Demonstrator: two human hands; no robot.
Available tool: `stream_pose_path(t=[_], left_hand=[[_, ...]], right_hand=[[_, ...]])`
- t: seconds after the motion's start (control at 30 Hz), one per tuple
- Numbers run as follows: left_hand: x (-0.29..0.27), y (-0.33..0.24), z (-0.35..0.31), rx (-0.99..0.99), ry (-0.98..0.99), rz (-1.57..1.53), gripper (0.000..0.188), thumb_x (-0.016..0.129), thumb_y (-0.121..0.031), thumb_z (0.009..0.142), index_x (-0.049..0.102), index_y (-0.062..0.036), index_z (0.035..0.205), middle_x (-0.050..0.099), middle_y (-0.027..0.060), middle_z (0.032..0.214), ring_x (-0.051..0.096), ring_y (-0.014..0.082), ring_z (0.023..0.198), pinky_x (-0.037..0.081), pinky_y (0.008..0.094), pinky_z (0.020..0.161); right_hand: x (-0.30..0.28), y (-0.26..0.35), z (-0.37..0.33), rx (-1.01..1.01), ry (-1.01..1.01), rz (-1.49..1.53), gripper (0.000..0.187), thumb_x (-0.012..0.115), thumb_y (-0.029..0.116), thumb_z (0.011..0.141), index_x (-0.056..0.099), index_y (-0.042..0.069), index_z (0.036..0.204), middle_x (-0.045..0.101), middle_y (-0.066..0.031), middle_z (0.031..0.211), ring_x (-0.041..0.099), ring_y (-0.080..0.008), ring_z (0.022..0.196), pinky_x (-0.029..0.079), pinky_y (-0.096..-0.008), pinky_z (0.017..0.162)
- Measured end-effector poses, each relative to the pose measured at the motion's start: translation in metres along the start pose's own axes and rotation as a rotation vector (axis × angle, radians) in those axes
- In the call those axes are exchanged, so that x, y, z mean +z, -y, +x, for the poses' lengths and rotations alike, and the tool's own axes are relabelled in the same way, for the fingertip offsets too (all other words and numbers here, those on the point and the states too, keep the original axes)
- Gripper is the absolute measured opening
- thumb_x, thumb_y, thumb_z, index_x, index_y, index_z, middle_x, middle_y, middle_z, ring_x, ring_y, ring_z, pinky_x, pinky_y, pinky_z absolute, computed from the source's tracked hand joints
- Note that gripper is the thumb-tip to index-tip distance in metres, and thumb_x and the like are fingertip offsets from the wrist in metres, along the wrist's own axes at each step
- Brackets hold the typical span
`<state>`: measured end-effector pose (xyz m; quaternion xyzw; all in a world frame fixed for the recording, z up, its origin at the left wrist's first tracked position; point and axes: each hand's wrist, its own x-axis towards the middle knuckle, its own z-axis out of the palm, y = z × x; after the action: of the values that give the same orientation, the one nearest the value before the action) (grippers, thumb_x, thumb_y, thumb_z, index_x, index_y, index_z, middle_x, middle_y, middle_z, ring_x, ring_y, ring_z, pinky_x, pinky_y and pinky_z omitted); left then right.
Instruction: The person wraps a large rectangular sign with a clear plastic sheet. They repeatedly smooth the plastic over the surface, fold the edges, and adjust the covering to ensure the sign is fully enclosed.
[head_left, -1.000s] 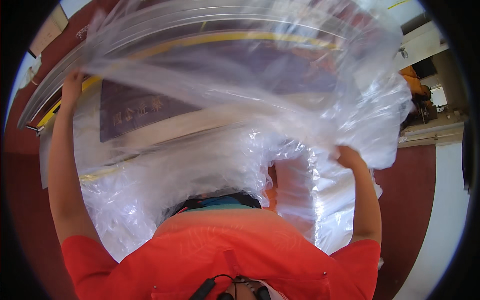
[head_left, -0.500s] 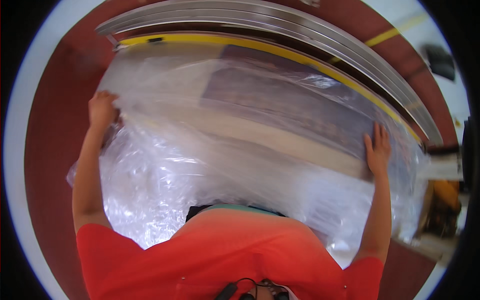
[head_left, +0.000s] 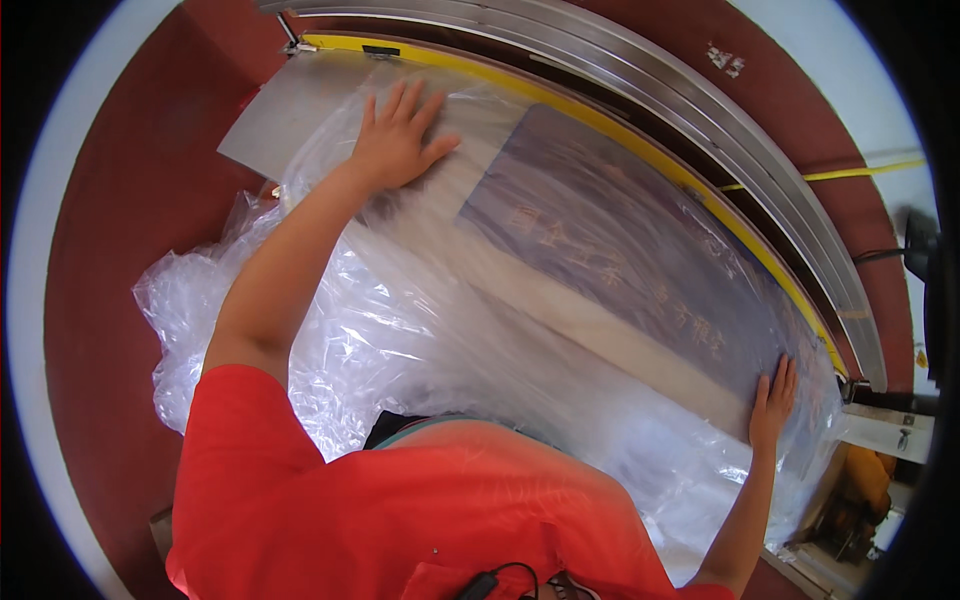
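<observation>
Clear plastic film spreads over a pale work surface and hangs in crumpled folds toward my body and off to the left. Beneath the film lies a dark grey-blue rectangular sheet bearing faint lettering. My left hand rests with fingers spread on the film, left of the dark sheet and close to the yellow edge strip. At the right end, my right hand lies flat with fingers stretched out on the film, by the sheet's near right corner. Neither hand grips anything.
A yellow strip runs along the far edge of the surface, with a curved-looking metal rail beyond it. A white box-like part and an orange item are at the right. Dark red floor shows on the left.
My left hand has let go of the film's left edge and moved right and farther away onto it. My right hand now sits lower in view. The pale surface's left end is uncovered.
</observation>
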<state>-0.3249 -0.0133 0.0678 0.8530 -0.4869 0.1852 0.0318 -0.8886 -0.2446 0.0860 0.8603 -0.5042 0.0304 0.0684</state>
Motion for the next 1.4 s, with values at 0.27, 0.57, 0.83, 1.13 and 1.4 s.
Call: stream_pose_path(t=[0.27, 0.57, 0.83, 1.13, 1.4], left_hand=[[-0.012, 0.013, -0.037, -0.153, 0.209, 0.062, 0.065, 0.031, -0.053, 0.079, 0.023, -0.0092, 0.126, 0.018, 0.0161, 0.131, 0.013, 0.0286, 0.123, 0.011, 0.043, 0.097], [-0.021, 0.039, -0.035, -0.191, 0.109, 0.051, 0.049, 0.047, -0.044, 0.074, 0.047, -0.0038, 0.103, 0.046, 0.0192, 0.107, 0.044, 0.0299, 0.099, 0.029, 0.0442, 0.087], [0.011, 0.109, 0.016, -0.55, 0.099, -0.247, 0.027, 0.061, -0.028, 0.069, 0.058, -0.0017, 0.073, 0.057, 0.0098, 0.081, 0.053, 0.02, 0.075, 0.042, 0.0293, 0.062], [0.006, 0.119, 0.03, -0.949, 0.16, -1.399, 0.017, 0.059, -0.021, 0.073, 0.057, -0.0062, 0.083, 0.051, -0.0004, 0.072, 0.046, 0.0077, 0.069, 0.04, 0.0209, 0.058], [0.067, 0.184, 0.005, -0.428, -0.028, 0.013, 0.029, 0.036, -0.029, 0.083, 0.052, -0.0062, 0.091, 0.054, 0.017, 0.091, 0.051, 0.0348, 0.084, 0.041, 0.0403, 0.07]], right_hand=[[-0.019, -0.033, 0.004, 0.07, -0.065, 0.015, 0.04, 0.038, 0.029, 0.084, 0.04, 0.004, 0.115, 0.04, -0.0139, 0.117, 0.034, -0.0306, 0.11, 0.023, -0.0378, 0.093], [0.011, 0.003, 0.009, 0.047, -0.009, -0.01, 0.047, 0.028, 0.036, 0.086, 0.025, 0.013, 0.127, 0.023, -0.0099, 0.131, 0.018, -0.027, 0.121, 0.012, -0.0386, 0.097], [0.007, 0.01, 0.013, -0.002, -0.027, -0.004, 0.047, 0.028, 0.036, 0.086, 0.026, 0.013, 0.126, 0.023, -0.0105, 0.13, 0.019, -0.0255, 0.121, 0.014, -0.0363, 0.097], [0.011, 0.007, 0.005, -0.09, -0.057, -0.021, 0.044, 0.033, 0.027, 0.085, 0.028, 0.007, 0.124, 0.025, -0.0157, 0.128, 0.021, -0.0293, 0.119, 0.016, -0.0375, 0.097], [0.0, 0.02, 0.024, -0.081, 0.03, 0.141, 0.056, 0.041, 0.034, 0.081, 0.023, 0.005, 0.126, 0.021, -0.0153, 0.13, 0.015, -0.0328, 0.121, 0.014, -0.0406, 0.097]])
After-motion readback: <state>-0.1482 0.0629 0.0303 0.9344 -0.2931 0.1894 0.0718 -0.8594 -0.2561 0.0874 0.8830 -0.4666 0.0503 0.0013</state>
